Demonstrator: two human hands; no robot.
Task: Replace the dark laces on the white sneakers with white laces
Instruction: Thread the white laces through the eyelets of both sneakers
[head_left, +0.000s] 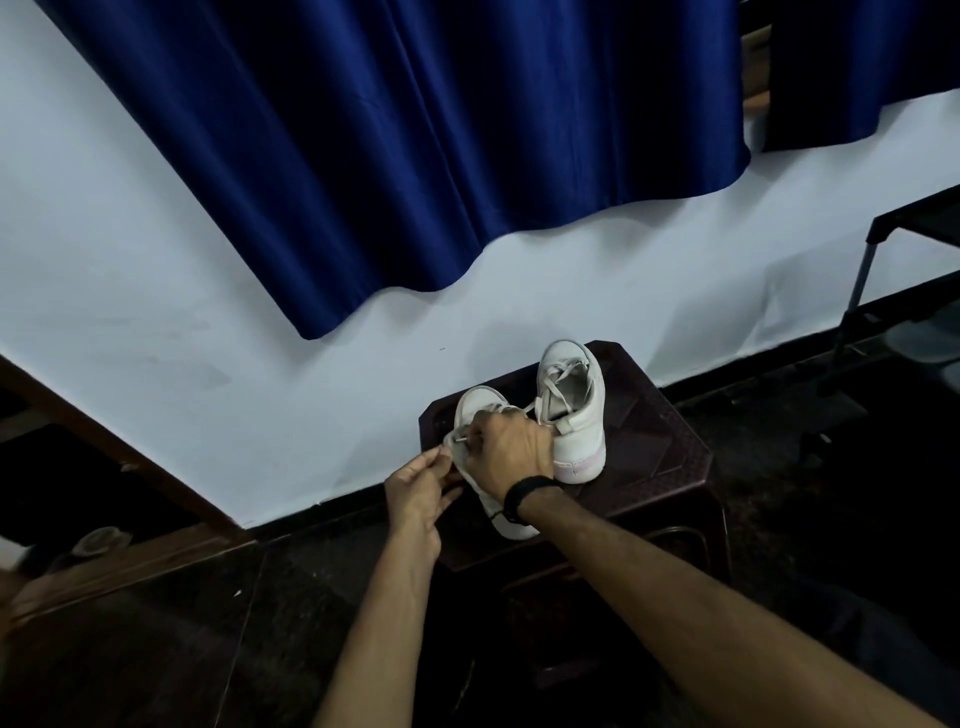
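Lace (457, 440) end pinched between left hand (415, 491) and right hand (506, 449), at near shoe's (475, 410) left side; shoe's long axis points away.

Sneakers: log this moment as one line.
left hand: pinches lace | right hand: grips near sneaker | far sneaker: white-laced, on stool

Two white sneakers (569, 410), white-laced, stand side by side.
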